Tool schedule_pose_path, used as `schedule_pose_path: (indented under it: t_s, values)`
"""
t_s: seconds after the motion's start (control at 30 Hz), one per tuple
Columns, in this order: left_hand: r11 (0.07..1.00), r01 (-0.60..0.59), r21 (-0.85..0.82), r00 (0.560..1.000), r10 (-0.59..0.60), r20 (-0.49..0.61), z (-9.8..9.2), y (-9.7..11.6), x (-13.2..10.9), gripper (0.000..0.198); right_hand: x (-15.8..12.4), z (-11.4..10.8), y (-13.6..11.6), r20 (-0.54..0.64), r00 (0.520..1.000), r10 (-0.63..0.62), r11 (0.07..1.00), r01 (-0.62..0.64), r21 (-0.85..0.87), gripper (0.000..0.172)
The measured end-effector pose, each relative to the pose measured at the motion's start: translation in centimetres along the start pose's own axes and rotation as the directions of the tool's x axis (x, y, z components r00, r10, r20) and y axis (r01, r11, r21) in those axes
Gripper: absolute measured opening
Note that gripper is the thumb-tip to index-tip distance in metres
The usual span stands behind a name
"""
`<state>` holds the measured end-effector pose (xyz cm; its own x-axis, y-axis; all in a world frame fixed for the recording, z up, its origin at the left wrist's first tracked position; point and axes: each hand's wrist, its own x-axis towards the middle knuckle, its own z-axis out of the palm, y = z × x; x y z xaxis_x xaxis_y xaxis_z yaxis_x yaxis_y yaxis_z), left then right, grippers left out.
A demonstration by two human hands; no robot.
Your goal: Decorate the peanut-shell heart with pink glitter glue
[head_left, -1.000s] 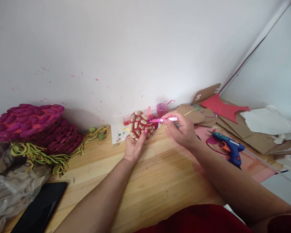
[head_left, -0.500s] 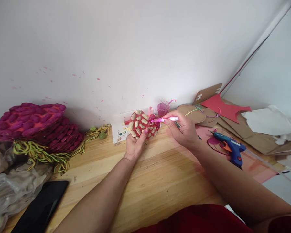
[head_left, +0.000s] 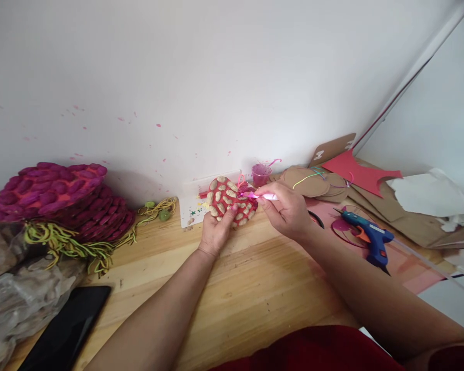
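My left hand grips the lower edge of a red round piece studded with peanut shells, held up above the wooden table. My right hand is closed around a pink-and-white brush whose tip touches the right side of the piece. Just behind the piece, against the wall, stands a small cup of pink paint.
A stack of magenta-painted shell pieces with yellow-green cords lies at left. A black phone and clear plastic bags sit front left. A blue glue gun, cardboard cutouts and red foam are at right.
My right hand and the brush have shifted slightly left, further onto the piece. The left hand has stayed in place with the piece in it.
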<state>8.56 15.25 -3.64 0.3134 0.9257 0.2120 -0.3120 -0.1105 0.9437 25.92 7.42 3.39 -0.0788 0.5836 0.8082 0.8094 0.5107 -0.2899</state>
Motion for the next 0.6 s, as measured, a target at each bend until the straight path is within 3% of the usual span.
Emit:
schedule_pose_path:
  t_s: [0.13, 0.27, 0.6]
  values:
    - [0.986, 0.116, -0.117, 0.993, -0.119, -0.017, 0.6, 0.5, -0.2, 0.036, -0.2, 0.3, -0.7, 0.059, 0.989, -0.135, 0.987, 0.140, -0.082, 0.013]
    - [0.949, 0.221, -0.222, 0.973, -0.229, -0.009, 1.4, 1.1, -0.6, 0.046, -0.5, 0.8, -1.3, 0.160, 0.970, -0.185, 0.969, 0.207, -0.133, 0.015]
    - [0.866, 0.332, -0.373, 0.942, -0.321, 0.093, 1.3, 1.2, -0.6, 0.049, -0.6, 1.7, -2.0, 0.314, 0.939, -0.136, 0.984, 0.166, -0.071, 0.027]
